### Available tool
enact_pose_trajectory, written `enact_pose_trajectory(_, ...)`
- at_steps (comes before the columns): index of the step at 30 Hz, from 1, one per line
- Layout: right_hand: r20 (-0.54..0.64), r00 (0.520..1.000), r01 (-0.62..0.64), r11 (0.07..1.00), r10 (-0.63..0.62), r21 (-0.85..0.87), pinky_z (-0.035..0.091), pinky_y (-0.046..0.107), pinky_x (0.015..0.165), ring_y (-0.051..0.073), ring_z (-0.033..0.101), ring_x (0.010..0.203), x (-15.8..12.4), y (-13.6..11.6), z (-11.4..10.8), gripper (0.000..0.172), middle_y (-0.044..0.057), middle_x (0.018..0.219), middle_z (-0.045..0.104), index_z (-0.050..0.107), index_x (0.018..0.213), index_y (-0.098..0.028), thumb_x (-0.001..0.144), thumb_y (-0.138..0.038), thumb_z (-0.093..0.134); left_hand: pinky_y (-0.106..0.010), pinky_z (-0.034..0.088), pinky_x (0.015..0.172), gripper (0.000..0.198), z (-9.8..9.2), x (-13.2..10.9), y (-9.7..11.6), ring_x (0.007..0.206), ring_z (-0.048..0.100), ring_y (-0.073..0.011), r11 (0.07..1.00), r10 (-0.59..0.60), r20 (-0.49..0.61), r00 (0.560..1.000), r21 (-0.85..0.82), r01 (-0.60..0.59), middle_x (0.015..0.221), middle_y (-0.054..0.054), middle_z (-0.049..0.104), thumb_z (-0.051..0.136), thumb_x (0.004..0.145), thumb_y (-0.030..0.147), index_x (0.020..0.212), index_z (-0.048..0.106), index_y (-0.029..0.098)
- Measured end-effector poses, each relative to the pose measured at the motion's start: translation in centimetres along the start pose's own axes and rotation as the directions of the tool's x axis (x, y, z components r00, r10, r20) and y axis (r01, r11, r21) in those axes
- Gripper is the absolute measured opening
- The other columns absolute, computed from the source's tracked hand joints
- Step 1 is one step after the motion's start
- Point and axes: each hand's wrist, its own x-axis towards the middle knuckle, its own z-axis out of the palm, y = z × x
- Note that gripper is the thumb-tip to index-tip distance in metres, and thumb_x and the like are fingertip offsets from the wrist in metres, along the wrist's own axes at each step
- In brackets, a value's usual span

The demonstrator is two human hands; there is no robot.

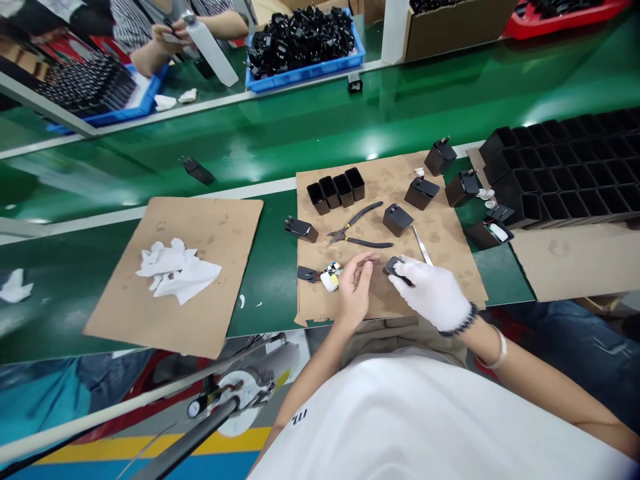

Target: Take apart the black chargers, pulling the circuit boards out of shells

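My right hand (430, 290), in a white glove, grips a small black charger housing (399, 271) just above the cardboard mat (320, 310). My bare left hand (356, 287) is beside it, fingers loosely curved and apart, with nothing visible in them. Left of that hand lies a circuit board with wires (330, 275), joined to a black plug end (307, 274). Cutting pliers (357, 230) with dark handles lie spread beyond my hands. A closed black charger (398, 219) and a thin metal blade or tweezers (423, 247) are near the glove.
Several empty black housings (336, 191) stand in a row on the mat. More chargers (421, 193) sit at its right, beside a large block of housings (565, 167). Crumpled white gloves (177, 267) lie on another cardboard sheet (210, 327). Across the green line, a co-worker's hands (173, 37) work by a blue tray (305, 72).
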Motion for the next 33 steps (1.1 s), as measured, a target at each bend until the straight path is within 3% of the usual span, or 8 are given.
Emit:
enact_pose_trajectory(8,0.01,0.998,-0.067,0.995,0.066,0.08,0.063,0.029,0.081,0.022,0.078,0.1,-0.7,0.5,2.0,0.025,0.008,0.122,0.078,0.077,0.116,-0.025,0.096,-0.03,0.063,-0.034,0.061,0.092,0.033,-0.6,-1.9,0.1,0.099,0.075,-0.0203,0.987,0.093,-0.057,0.994,0.137,-0.084,0.104,-0.011,0.077,0.054,0.103,0.045,0.108,0.07,0.017)
enact_pose_trajectory(12,0.045,0.992,-0.12,0.982,0.114,0.143,0.063,0.031,0.072,0.024,0.079,0.094,-0.7,0.1,0.6,0.026,0.008,0.122,0.078,0.077,0.117,-0.026,0.094,-0.029,0.065,-0.037,0.059,0.096,0.029,-1.0,-2.7,0.1,0.101,0.073,-0.0217,0.969,0.146,-0.04,0.988,0.208,-0.135,0.103,-0.011,0.077,0.055,0.102,0.041,0.103,0.072,0.018)
enact_pose_trajectory(16,0.076,0.987,-0.162,0.936,0.145,0.313,0.064,0.036,0.076,0.025,0.079,0.085,-0.2,0.7,-1.1,0.023,0.008,0.107,0.081,0.078,0.109,-0.023,0.087,-0.026,0.069,-0.037,0.058,0.097,0.024,-1.3,-3.0,-0.2,0.102,0.072,-0.022,0.96,0.155,-0.02,0.988,0.239,-0.146,0.101,-0.01,0.076,0.056,0.101,0.035,0.099,0.073,0.018)
enact_pose_trajectory(19,0.071,0.982,-0.185,0.859,0.173,0.477,0.066,0.036,0.074,0.024,0.079,0.085,0.3,1.2,-2.1,0.028,0.011,0.105,0.081,0.074,0.106,-0.018,0.092,-0.04,0.065,-0.035,0.058,0.093,0.021,-1.4,-2.8,-0.4,0.099,0.072,-0.0209,0.96,0.15,-0.018,0.989,0.242,-0.141,0.1,-0.009,0.076,0.055,0.1,0.03,0.099,0.071,0.018)
enact_pose_trajectory(21,0.106,0.971,-0.227,0.697,0.212,0.68,0.068,0.038,0.073,0.024,0.08,0.089,0.7,0.9,-2.8,0.036,0.012,0.111,0.08,0.07,0.11,-0.018,0.096,-0.05,0.06,-0.034,0.058,0.091,0.019,-1.4,-2.8,-0.4,0.097,0.072,-0.0204,0.96,0.15,-0.011,0.989,0.242,-0.143,0.098,-0.009,0.076,0.055,0.099,0.027,0.097,0.071,0.018)
enact_pose_trajectory(25,0.294,0.928,-0.314,0.057,0.229,0.948,0.068,0.039,0.085,0.023,0.075,0.113,1.2,-0.5,-4.2,0.034,0.008,0.126,0.076,0.069,0.117,-0.026,0.1,-0.049,0.052,-0.033,0.059,0.088,0.018,-1.4,-2.7,-0.3,0.095,0.073,-0.0204,0.957,0.154,0.003,0.988,0.248,-0.15,0.097,-0.008,0.076,0.057,0.098,0.026,0.096,0.072,0.017)
enact_pose_trajectory(28,0.377,0.911,-0.357,-0.135,0.167,0.924,0.064,0.034,0.096,0.019,0.066,0.13,1.5,-1.4,-4.9,0.035,0.007,0.135,0.072,0.07,0.119,-0.026,0.106,-0.041,0.041,-0.033,0.059,0.087,0.018,-1.4,-2.7,-0.3,0.094,0.073,-0.0206,0.954,0.153,0.006,0.988,0.26,-0.149,0.098,-0.009,0.076,0.056,0.098,0.025,0.098,0.072,0.017)
enact_pose_trajectory(33,0.48,0.868,-0.374,-0.47,0.125,0.799,0.056,0.025,0.104,0.012,0.059,0.138,1.8,-2.3,-5.7,0.032,0.004,0.136,0.072,0.07,0.123,-0.024,0.108,-0.033,0.043,-0.033,0.059,0.087,0.017,-1.4,-2.7,-0.5,0.093,0.073,-0.0205,0.95,0.147,0.025,0.989,0.277,-0.148,0.098,-0.01,0.077,0.055,0.098,0.022,0.099,0.072,0.017)
